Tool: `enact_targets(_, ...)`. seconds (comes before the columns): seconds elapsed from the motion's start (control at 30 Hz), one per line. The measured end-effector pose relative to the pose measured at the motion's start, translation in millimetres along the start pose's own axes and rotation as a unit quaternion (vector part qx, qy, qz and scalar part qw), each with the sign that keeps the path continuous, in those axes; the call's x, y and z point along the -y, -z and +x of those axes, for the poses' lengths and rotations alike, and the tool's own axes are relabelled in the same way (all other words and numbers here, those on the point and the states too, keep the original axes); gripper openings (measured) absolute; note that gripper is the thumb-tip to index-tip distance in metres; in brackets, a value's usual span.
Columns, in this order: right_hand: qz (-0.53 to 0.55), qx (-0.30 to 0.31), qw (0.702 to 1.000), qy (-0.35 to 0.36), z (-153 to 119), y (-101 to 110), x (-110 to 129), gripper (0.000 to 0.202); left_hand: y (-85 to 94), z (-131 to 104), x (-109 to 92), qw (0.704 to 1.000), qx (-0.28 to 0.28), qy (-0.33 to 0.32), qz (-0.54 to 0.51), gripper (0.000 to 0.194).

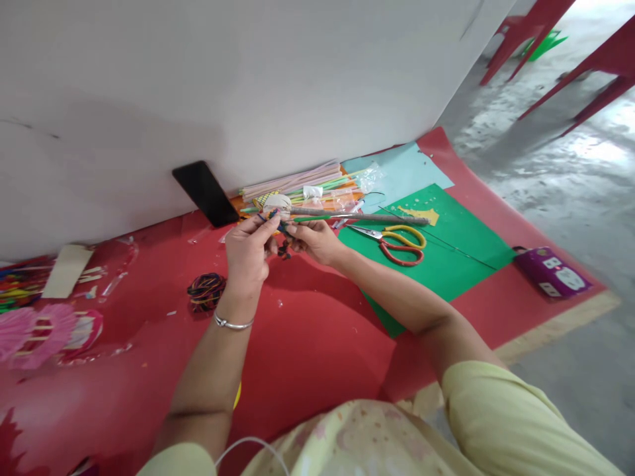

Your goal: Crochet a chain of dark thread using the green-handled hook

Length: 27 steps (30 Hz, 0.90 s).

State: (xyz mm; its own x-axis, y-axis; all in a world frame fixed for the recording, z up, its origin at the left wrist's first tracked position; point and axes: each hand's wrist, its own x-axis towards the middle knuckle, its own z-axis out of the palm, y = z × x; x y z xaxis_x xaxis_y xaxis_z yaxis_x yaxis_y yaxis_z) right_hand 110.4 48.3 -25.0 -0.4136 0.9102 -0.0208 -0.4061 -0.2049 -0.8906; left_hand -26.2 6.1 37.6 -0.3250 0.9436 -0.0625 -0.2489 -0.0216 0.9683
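Observation:
My left hand (251, 248) is closed, thumb and fingers pinching a small piece of dark multicoloured yarn work (284, 250). Close beside it, my right hand (315, 241) is closed too, its fingertips at the same yarn. A slim green crochet hook (322, 217) with a silvery end runs out to the right above my right hand and appears held in it. Its tip is hidden among the fingers and yarn. Left of my left wrist, a ball of dark multicoloured yarn (207, 292) lies on the red table cover (307, 344).
Scissors (397, 241) with red and yellow handles lie on green paper (446, 248), near a brown stick (377, 217). Thin straws (297, 178) lie along the wall. A black phone (206, 193) leans there. A purple pouch (553, 271) sits right; pink paper crafts (49, 330) lie left.

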Motion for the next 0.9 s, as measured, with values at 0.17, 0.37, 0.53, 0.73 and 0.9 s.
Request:
enact_targets(0.17,-0.012,0.042,0.999,-0.003,-0.8,6.8,7.0,0.051,2.5,0.5,1.4,1.000,0.001,-0.021,0.008,0.026)
enact_targets(0.37,-0.018,0.060,0.998,-0.020,-0.3,13.0,27.9,0.059,2.9,0.8,6.1,0.999,0.025,-0.039,0.024,0.024)
enact_targets(0.53,-0.004,0.090,0.993,-0.080,1.8,11.1,32.5,0.059,1.3,-0.5,5.7,0.998,0.040,-0.030,0.025,0.025)
enact_targets(0.73,0.027,0.057,0.997,-0.046,-0.7,3.2,32.1,0.062,-0.7,-0.7,-1.5,1.000,0.016,0.005,-0.026,0.036)
enact_targets(0.9,0.057,0.040,0.997,-0.043,-1.3,0.5,27.0,0.060,1.5,2.0,-0.6,0.996,0.038,0.046,-0.062,0.036)
